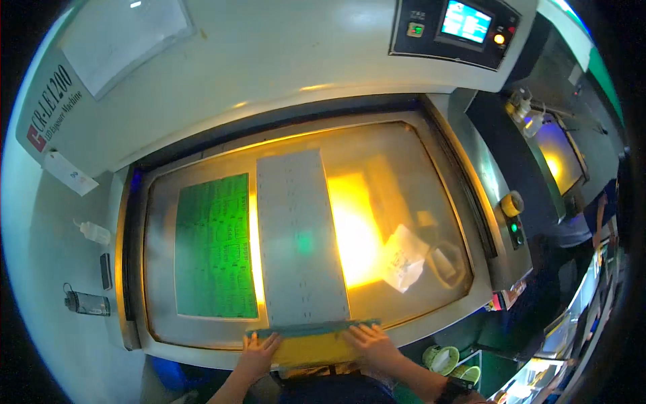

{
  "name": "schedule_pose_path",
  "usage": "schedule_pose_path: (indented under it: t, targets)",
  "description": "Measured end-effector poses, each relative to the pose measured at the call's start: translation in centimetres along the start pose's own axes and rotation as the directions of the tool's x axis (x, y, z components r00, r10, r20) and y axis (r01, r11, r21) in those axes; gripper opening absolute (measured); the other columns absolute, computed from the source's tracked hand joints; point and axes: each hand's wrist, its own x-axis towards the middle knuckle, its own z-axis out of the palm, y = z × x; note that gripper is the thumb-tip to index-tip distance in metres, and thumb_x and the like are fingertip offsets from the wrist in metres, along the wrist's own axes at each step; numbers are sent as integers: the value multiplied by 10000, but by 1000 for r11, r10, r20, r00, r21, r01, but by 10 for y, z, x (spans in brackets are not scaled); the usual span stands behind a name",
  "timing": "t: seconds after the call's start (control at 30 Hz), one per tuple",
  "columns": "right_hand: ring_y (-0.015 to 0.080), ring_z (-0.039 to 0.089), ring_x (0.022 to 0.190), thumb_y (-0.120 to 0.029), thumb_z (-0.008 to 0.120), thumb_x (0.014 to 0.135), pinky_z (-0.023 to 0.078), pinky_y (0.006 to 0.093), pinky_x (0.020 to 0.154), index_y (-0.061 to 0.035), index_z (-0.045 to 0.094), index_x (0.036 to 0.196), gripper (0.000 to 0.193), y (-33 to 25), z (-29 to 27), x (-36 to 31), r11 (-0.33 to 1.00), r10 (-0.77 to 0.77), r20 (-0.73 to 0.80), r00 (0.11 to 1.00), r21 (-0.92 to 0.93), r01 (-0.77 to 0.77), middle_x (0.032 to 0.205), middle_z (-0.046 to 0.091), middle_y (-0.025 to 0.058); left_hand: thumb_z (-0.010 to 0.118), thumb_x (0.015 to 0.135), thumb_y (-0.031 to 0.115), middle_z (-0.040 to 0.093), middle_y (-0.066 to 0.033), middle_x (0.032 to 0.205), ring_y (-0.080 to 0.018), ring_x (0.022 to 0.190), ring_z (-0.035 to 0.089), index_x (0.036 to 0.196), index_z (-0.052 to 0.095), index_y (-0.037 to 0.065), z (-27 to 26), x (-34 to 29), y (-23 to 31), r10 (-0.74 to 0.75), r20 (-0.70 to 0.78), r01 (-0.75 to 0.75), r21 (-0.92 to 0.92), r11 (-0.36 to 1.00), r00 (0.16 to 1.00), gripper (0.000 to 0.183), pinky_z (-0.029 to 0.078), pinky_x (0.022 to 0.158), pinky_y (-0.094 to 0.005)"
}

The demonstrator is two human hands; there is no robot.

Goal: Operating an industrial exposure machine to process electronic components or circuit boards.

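Note:
At the front edge of the metal-framed exposure bed [202, 161], a green-edged panel [316, 349] with a yellowish near face is tilted toward me. My left hand [258, 353] grips its left end and my right hand [373, 345] its right end, fingers over the upper edge. Beyond the hands, a grey sheet [296, 229] with rows of small marks lies lengthwise on the bed; whether the held panel touches it I cannot tell. Left of this sheet lies a bright green circuit panel [214, 249] with dark patterns. A crumpled white sheet [406, 259] rests on the right side.
Above the bed hangs the machine's pale hood with a lit screen [465, 22]. A tape roll [512, 203] sits on the right frame. Left stand a squeeze bottle [94, 233] and a water bottle [87, 304]. Low at right are green bins [441, 360]; a person [572, 236] stands beyond.

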Motion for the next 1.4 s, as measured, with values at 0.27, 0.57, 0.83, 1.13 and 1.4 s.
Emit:
schedule_pose_path:
  t: [0.27, 0.57, 0.83, 1.13, 1.4]
  targets:
    - [283, 401, 1366, -90, 455, 895, 330, 543, 1106, -198, 393, 1462, 580, 236, -112, 268, 903, 43, -275, 960, -401, -156, 1485, 433, 84, 623, 762, 115, 434, -55, 1493, -479, 1381, 305, 1449, 411, 182, -168, 320, -115, -85, -408, 119, 59, 991, 909, 722, 230, 1089, -679]
    - [272, 434, 1352, 23, 564, 783, 361, 398, 1121, -227, 461, 1430, 702, 342, -200, 459, 890, 113, -291, 950, -396, -227, 1462, 475, 49, 648, 757, 68, 604, -149, 1286, -448, 1225, 498, 1424, 436, 225, -265, 484, -225, -71, -535, 93, 14, 996, 842, 718, 346, 1076, -565]
    - [329, 487, 1250, -17, 535, 804, 395, 515, 1039, -181, 473, 1397, 619, 216, -122, 289, 927, 1, -298, 955, -357, -112, 1341, 551, 113, 855, 535, 358, 554, -101, 1356, -421, 1303, 406, 1389, 468, 202, -160, 310, -146, -95, -415, 62, -91, 994, 905, 951, 309, 1034, -657]
    - [340, 544, 1203, -202, 624, 870, 459, 476, 984, -171, 414, 1447, 614, 37, 4, -30, 982, -158, 29, 987, -100, 161, 1397, 495, 147, 655, 750, 140, 485, -169, 1424, -431, 1336, 408, 1507, 316, 182, 3, -6, 34, 54, 190, -27, -145, 989, 980, 831, 263, 1116, -597]
    - [287, 395, 1358, -521, 740, 729, 354, 475, 1092, -68, 445, 1392, 855, 255, -187, -146, 375, 867, -387, 313, 95, -922, 1464, 423, 128, 631, 651, 86, 574, -207, 1316, -381, 1174, 575, 1478, 387, 266, -23, 16, 34, -99, 233, 145, -187, 972, 967, 880, 478, 988, -446]
